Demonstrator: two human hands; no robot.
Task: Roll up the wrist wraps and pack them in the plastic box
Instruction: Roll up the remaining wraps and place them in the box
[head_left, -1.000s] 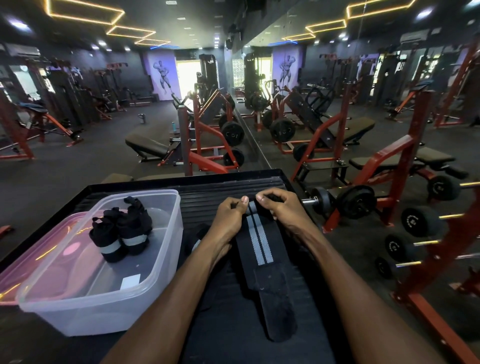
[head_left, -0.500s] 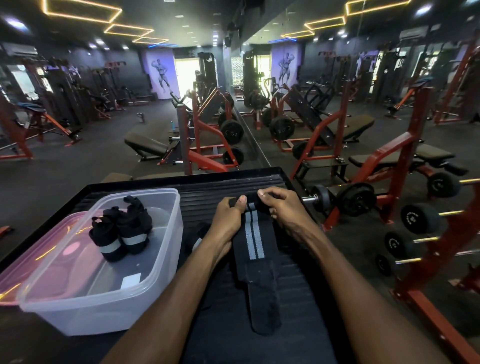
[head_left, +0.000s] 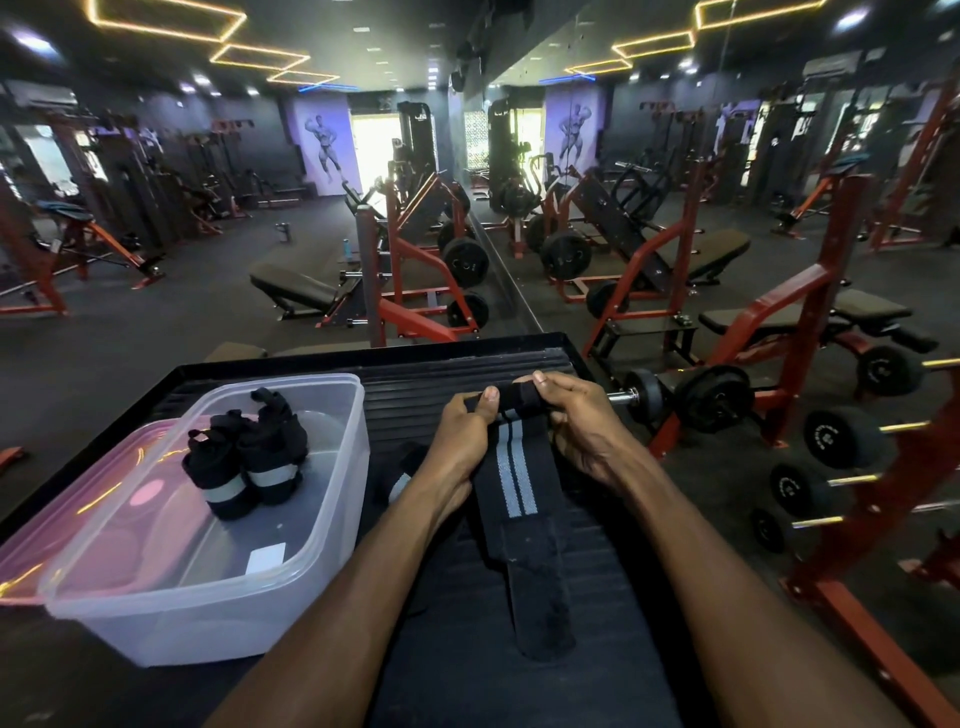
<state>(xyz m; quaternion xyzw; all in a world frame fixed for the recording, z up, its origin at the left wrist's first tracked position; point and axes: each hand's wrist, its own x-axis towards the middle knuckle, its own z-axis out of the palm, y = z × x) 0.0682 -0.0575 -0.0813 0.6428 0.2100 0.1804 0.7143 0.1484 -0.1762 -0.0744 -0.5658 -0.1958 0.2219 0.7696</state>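
Left hand (head_left: 460, 441) and right hand (head_left: 582, 423), fingers clamped on the rolled far end of the wrist wrap (head_left: 514, 483) lying mid-counter (head_left: 415, 384), bare ribbed surface beyond; plastic box (head_left: 291, 566) at left edge holds two rolled wraps (head_left: 249, 462), pink lid (head_left: 31, 551) alongside.
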